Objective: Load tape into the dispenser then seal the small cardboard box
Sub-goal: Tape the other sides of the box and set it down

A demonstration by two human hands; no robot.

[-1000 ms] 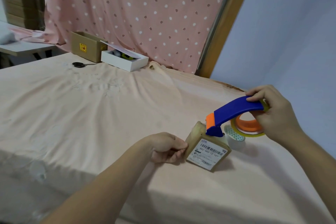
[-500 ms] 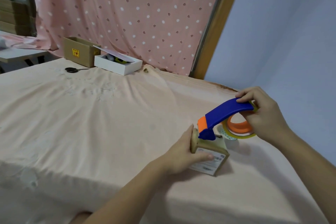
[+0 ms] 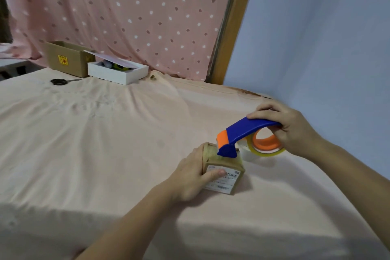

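A small cardboard box [image 3: 230,164] with a white barcode label on its front stands on the pink cloth at the right. My left hand [image 3: 190,175] grips its left side, thumb across the label. My right hand [image 3: 287,129] holds the blue tape dispenser [image 3: 242,133] by its handle. The dispenser's orange and blue nose rests on the top of the box. A clear tape roll [image 3: 266,145] on an orange hub sits in the dispenser, behind and right of the box.
The pink cloth covers the table [image 3: 105,143]. At the back left stand an open brown carton [image 3: 67,61] and an open white box [image 3: 118,72], with black scissors [image 3: 60,81] in front. A blue wall [image 3: 316,38] rises close on the right.
My left hand shifted from the box's near corner to grip its left side with the thumb on the label. The box turned upright, and the dispenser's nose stayed on its top.
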